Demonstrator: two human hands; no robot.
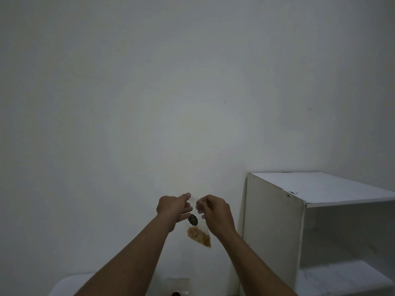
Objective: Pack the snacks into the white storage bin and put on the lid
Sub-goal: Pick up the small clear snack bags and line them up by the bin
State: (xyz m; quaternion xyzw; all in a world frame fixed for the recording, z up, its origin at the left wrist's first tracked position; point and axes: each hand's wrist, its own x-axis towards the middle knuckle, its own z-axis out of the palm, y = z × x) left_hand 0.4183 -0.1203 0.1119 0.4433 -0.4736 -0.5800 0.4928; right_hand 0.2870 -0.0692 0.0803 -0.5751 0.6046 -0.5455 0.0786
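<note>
I hold a small clear snack bag (198, 233) up in front of the wall, with yellowish crumbs at its bottom and a dark round label near its top. My left hand (174, 208) pinches the bag's top left edge. My right hand (213, 212) pinches the top right edge, fingers curled. Another clear snack bag (177, 285) with a dark label lies below at the frame's bottom edge. The rounded white edge of something, possibly the storage bin (70, 283), shows at the bottom left. No lid is in view.
A white open shelf unit (320, 210) stands at the right, close to my right forearm. A plain white wall (171, 82) fills most of the view.
</note>
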